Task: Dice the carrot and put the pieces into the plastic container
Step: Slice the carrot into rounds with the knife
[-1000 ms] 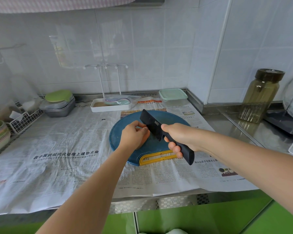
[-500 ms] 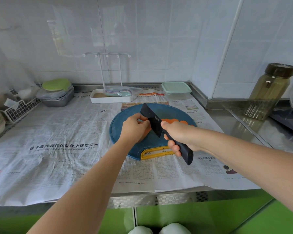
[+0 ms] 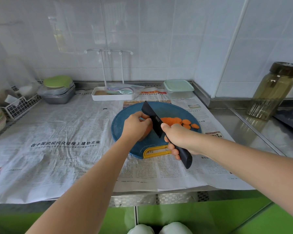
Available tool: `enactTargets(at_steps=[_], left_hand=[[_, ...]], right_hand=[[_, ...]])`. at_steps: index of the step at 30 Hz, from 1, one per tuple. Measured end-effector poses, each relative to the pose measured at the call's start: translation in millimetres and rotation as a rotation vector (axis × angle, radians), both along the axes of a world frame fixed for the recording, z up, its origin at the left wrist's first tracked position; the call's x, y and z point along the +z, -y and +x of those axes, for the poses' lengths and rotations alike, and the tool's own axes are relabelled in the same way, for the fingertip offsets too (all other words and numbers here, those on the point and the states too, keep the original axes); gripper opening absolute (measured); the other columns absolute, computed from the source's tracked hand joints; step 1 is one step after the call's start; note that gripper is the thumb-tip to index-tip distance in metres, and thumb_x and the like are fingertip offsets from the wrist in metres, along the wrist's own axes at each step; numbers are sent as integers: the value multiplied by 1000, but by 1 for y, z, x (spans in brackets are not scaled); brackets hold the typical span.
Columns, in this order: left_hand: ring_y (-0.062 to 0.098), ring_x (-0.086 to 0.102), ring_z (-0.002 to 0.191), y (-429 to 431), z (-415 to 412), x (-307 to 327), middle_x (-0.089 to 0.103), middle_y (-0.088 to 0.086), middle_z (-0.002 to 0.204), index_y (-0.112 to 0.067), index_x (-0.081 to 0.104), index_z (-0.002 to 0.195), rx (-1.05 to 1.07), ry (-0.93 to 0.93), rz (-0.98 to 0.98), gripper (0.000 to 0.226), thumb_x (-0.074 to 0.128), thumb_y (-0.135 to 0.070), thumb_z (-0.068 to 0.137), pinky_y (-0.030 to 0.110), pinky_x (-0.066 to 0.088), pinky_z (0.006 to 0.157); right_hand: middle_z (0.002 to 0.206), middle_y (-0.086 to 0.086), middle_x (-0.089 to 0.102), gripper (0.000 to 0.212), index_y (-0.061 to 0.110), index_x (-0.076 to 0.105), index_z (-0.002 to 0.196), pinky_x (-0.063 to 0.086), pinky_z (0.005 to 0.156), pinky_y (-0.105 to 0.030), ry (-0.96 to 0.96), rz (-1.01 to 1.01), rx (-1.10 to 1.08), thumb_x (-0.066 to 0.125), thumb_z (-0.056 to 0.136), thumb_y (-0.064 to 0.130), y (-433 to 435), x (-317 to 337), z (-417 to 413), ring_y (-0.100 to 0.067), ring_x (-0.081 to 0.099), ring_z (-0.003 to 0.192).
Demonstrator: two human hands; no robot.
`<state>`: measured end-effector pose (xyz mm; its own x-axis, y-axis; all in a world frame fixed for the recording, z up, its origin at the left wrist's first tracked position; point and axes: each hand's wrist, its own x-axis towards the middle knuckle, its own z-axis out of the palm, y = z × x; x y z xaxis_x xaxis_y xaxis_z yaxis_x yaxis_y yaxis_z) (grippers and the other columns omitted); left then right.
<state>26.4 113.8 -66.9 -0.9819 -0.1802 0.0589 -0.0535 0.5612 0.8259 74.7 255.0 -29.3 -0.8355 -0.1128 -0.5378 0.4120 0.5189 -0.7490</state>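
Fingers [image 3: 142,118] of the left hand [image 3: 135,126] curl over the uncut carrot [image 3: 147,131], which is mostly hidden and apparently pinned to the blue cutting board [image 3: 167,108]. The right hand [image 3: 180,137] clenches the black knife [image 3: 152,119], its blade beside the left knuckles. Slices [image 3: 174,121] lie at 3 o'clock of the blade. The lidded plastic container [image 3: 178,88] stands at 12 o'clock on the table [image 3: 227,119].
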Motion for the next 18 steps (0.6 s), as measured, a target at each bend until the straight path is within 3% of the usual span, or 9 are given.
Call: enactTargets(at_steps=[4,8,13,18], left_hand=[[13,48,89,-1,0,0,63,5,113,-21,62,105,3,-3,1,15,55,-29,94,24,40,73],[12,48,86,-2,1,0,58,-2,96,-20,63,103,2,-17,-4,15,55,-28,94,23,39,69],[13,50,82,-1,2,-3,58,-2,86,-22,63,94,8,-43,15,7,58,-27,91,22,36,59],[13,50,85,0,0,-2,57,-3,90,-22,63,95,5,-23,25,8,58,-28,91,25,39,71]], right_hand=[[46,-4,42,50,10,44,82,37,35,-19,-15,-27,6,28,100,53,-1,-8,-1,-15,36,32],[43,-3,42,47,10,44,80,37,36,-17,30,-41,4,32,101,51,-2,4,-3,-14,37,31],[38,-3,43,46,9,44,78,38,34,-16,43,-45,7,35,101,47,-4,13,-6,-14,37,27],[40,-2,43,49,10,44,77,36,33,-15,41,-79,-20,34,100,52,-1,-3,-3,-13,36,27]])
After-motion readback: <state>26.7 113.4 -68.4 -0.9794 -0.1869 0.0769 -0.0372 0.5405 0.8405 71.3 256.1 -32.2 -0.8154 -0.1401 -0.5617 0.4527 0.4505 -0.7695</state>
